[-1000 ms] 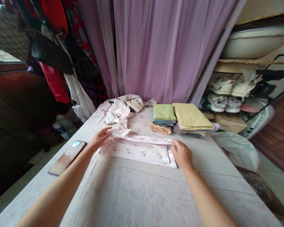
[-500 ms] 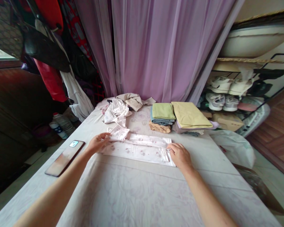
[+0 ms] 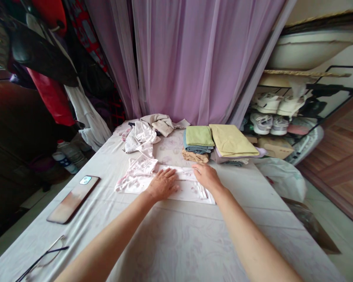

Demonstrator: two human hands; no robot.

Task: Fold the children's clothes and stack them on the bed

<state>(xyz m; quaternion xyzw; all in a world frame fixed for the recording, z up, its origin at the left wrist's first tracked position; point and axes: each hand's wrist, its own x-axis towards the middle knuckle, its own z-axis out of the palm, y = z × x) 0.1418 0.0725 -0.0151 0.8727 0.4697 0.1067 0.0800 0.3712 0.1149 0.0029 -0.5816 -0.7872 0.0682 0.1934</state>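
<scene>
A white baby garment with a pink print [image 3: 132,183] lies folded on the bed sheet [image 3: 170,243], its left part more loosely spread. My left hand [image 3: 162,185] rests flat on its middle, fingers together and gripping nothing. My right hand [image 3: 206,177] lies flat on its upper edge, a short way to the right, also holding nothing. Beyond the hands, a rumpled heap of pale clothes [image 3: 142,137] sits close to the garment's far side.
Folded stacks, green [image 3: 198,136] and yellow [image 3: 231,140], lie at the bed's far end beside a tan cloth [image 3: 195,156]. A phone [image 3: 73,199] and glasses [image 3: 42,256] lie at the left. A lilac curtain [image 3: 179,58] hangs behind.
Both hands have slid toward the garment's middle and now lie flat on it. The garment's left part is spread wider. The view has shifted, bringing glasses into sight at lower left.
</scene>
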